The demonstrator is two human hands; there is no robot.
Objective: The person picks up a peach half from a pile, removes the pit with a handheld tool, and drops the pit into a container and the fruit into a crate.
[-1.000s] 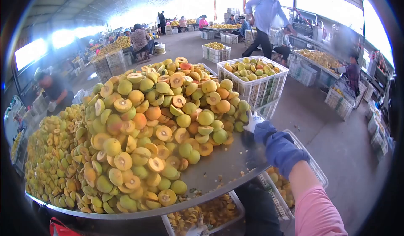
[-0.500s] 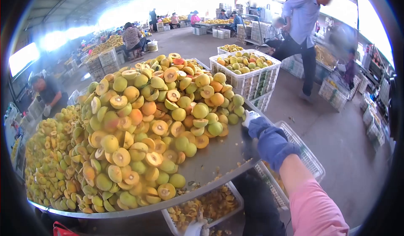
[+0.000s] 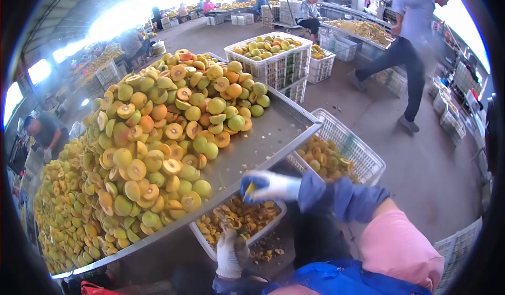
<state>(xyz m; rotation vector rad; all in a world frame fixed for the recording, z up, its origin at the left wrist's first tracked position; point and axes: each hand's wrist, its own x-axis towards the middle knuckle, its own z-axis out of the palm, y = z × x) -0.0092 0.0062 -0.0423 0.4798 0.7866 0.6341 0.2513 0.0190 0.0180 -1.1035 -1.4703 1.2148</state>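
Note:
My right hand [image 3: 271,185], in a white glove with blue fingertips and a blue sleeve cover, is closed on a yellow-green piece of fruit [image 3: 250,188] just off the front edge of the metal table [image 3: 252,153]. Lower down, my left hand [image 3: 230,255], also gloved in white, is closed over the crate of fruit scraps [image 3: 202,238]. A thin thing seems to stick up from its fingers, too blurred to name. Heaped on the table is a large pile of stone fruit [image 3: 158,153], yellow, green and orange, many cut in half with the pit or hollow showing.
Right of the table stands a white crate of fruit [image 3: 368,155]; behind it are stacked full crates [image 3: 284,66]. A person in a light shirt [image 3: 413,37] walks at the right. Another person [image 3: 44,134] bends at the far left. Seated people and more crates line the background.
My right hand has come from the table's right edge toward me and now holds a fruit piece. My left hand has risen into view. The view has turned right; the walker has stepped on.

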